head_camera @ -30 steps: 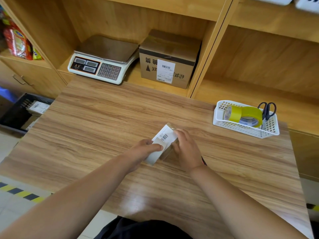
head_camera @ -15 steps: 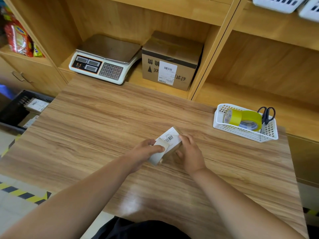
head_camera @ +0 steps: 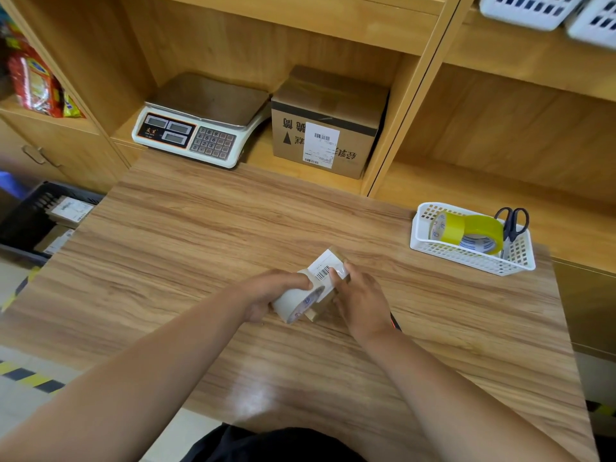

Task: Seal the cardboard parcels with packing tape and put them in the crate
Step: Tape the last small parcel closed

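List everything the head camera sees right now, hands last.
table: one, wood-grain, centre.
small parcel: one, brown with white label, on table.
tape roll: one, whitish, against parcel.
white basket: one, table's right edge.
yellow tape: seemingly two rolls, in basket.
scissors: one, black, in basket.
scale: one, white, shelf behind.
large box: one, brown, beside scale.
crate: one, black, floor left, holding parcels.
snack packets: several, red-yellow, left shelf.
upper baskets: two, white, top-right shelf.
left hand: grips tape roll.
right hand: holds small parcel.

The table (head_camera: 200,245) hides part of the crate (head_camera: 50,195).
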The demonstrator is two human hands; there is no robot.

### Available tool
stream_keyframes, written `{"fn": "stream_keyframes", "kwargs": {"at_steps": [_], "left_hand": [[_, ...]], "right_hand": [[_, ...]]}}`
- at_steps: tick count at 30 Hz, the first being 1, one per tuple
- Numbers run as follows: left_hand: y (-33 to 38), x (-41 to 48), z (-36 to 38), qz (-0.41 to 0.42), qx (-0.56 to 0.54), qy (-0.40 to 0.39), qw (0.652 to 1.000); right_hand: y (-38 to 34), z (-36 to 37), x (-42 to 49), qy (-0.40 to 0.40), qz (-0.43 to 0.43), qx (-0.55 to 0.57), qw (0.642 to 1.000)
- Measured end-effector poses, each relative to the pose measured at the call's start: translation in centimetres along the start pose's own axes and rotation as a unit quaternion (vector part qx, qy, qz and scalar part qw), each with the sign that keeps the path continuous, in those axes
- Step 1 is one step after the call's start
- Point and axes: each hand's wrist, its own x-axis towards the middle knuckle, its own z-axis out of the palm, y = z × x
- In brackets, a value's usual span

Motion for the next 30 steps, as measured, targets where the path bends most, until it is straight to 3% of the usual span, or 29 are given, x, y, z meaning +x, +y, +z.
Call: {"fn": "stream_keyframes", "kwargs": {"at_steps": [7,13,15,18,20,22,23,25,27,28,30], "left_hand": [[-0.2,-0.4,-2.2,-0.002,-0.086,0.02,0.996],[0.8,-0.7,-2.4,0.076,-0.097,-0.021,0.992],[1.1,-0.3,-1.8,0.111,-0.076,-0.02,0.991],[1.6,0.4,-0.5,0.165,-0.023,0.013,0.986],[2.1,1.0,0.0,0.195,0.026,0.045,0.979],[2.7,1.7,0.2,0.216,0.055,0.061,0.973],[3.1,2.1,0.4,0.219,0.07,0.058,0.972],[3.8,2.9,0.7,0.221,0.109,0.055,0.968],[4.1,4.0,0.7,0.212,0.124,0.069,0.967],[4.1,4.6,0.5,0.199,0.132,0.078,0.968],[3.6,5.8,-0.2,0.164,0.179,0.104,0.965]], "right_hand": [[-0.1,0.5,-0.3,0.037,-0.011,0.025,0.999],[-0.7,0.1,-0.1,0.076,0.055,0.2,0.975],[-2.2,-2.1,0.4,0.07,0.147,0.38,0.91],[-3.9,-5.3,1.7,0.008,0.271,0.635,0.723],[-4.1,-6.4,2.5,-0.038,0.291,0.722,0.627],[-3.6,-7.1,3.2,-0.059,0.306,0.766,0.562],[-3.1,-7.4,3.6,-0.056,0.314,0.773,0.549],[-1.6,-7.9,4.6,-0.025,0.329,0.774,0.54],[0.4,-8.1,5.7,0.03,0.342,0.755,0.559],[1.5,-8.0,6.2,0.052,0.349,0.728,0.587],[3.8,-7.1,6.7,0.069,0.36,0.628,0.686]]}}
